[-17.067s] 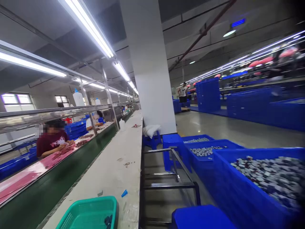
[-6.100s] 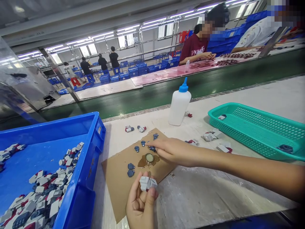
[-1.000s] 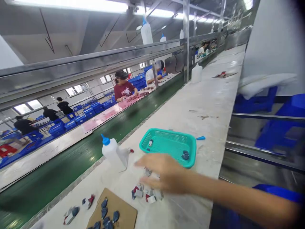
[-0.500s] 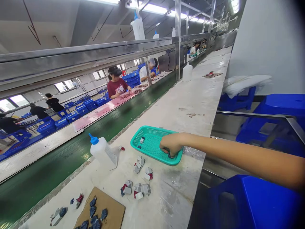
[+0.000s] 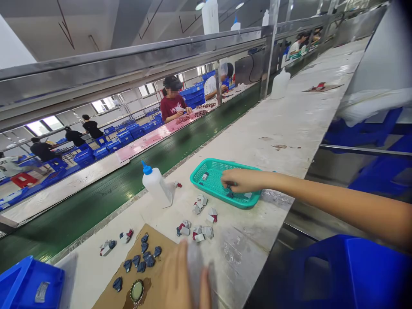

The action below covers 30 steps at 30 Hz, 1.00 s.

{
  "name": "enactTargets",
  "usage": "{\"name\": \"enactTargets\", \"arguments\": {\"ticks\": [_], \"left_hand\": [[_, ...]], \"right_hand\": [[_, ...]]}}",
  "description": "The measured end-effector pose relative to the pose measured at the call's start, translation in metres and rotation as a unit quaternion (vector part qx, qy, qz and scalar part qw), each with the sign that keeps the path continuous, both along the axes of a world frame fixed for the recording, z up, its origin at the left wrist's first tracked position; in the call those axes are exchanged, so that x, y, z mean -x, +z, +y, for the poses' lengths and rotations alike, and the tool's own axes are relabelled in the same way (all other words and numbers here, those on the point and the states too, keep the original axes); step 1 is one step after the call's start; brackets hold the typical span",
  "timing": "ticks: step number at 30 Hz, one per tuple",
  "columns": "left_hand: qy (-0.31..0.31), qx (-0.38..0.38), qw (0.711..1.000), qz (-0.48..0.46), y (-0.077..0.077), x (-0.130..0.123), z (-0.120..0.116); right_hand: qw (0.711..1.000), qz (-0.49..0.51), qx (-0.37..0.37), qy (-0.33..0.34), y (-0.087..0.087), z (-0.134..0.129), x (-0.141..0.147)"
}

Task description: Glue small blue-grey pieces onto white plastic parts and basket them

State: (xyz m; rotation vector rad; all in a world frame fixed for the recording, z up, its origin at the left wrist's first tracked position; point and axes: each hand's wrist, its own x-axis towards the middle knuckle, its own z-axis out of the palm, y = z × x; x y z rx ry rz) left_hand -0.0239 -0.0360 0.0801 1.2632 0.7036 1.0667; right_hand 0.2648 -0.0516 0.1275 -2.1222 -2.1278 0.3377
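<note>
My right hand (image 5: 240,180) reaches into the teal mesh basket (image 5: 215,196), fingers curled down and pinching a small dark blue piece (image 5: 229,193) near the front rim. At the bottom edge my left hand (image 5: 180,281) is blurred and seems to hold a pale grey piece (image 5: 195,264) between thumb and fingers. It hovers over the right side of a brown cardboard sheet (image 5: 151,281). Several dark blue pieces (image 5: 143,257) and a round cap with glue (image 5: 137,291) lie on the sheet. Grey, white and red pieces (image 5: 199,223) sit loose between cardboard and basket.
A white glue bottle with a blue tip (image 5: 156,185) stands left of the basket. A green conveyor belt (image 5: 96,206) runs along the far side; people work beyond it. A blue bin (image 5: 25,283) is at bottom left, a blue stool (image 5: 337,274) at bottom right.
My right hand has shifted a little left inside the basket, still over the dark piece. My left hand has come into view at the bottom. The view has tilted down and left.
</note>
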Motion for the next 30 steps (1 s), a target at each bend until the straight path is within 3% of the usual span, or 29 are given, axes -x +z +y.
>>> {"name": "enactTargets", "arguments": {"ticks": [3, 5, 7, 8, 10, 12, 15, 18, 24, 30], "left_hand": [[-0.069, -0.144, 0.974, 0.158, -0.006, -0.028, 0.021], [-0.101, -0.276, 0.906, 0.304, -0.010, -0.043, 0.032], [-0.105, -0.374, 0.836, 0.387, -0.012, -0.047, 0.037], [-0.097, -0.393, 0.828, 0.387, -0.013, -0.044, 0.036], [-0.064, -0.359, 0.879, 0.307, -0.011, -0.032, 0.031], [-0.014, -0.272, 0.938, 0.215, -0.009, -0.012, 0.023], [0.088, -0.108, 0.982, 0.128, -0.010, 0.024, 0.016], [0.173, -0.005, 0.983, 0.063, -0.017, 0.060, 0.017], [0.318, 0.072, 0.945, -0.014, -0.031, 0.112, 0.022], [0.362, 0.160, 0.914, -0.086, -0.046, 0.132, 0.031]], "right_hand": [[1.000, 0.009, -0.029, 0.003, 0.010, -0.013, 0.007], [0.998, 0.021, -0.053, 0.009, 0.018, -0.024, 0.012], [0.995, 0.044, -0.082, 0.019, 0.026, -0.034, 0.019], [0.993, 0.060, -0.097, 0.024, 0.029, -0.037, 0.023], [0.988, 0.093, -0.120, 0.032, 0.032, -0.039, 0.035], [0.983, 0.122, -0.132, 0.039, 0.030, -0.034, 0.052], [0.970, 0.179, -0.145, 0.072, 0.021, -0.015, 0.086], [0.959, 0.218, -0.133, 0.123, 0.006, 0.012, 0.127], [0.960, 0.170, -0.065, 0.211, -0.015, 0.060, 0.202], [0.948, 0.117, -0.065, 0.290, -0.024, 0.090, 0.249]]}}
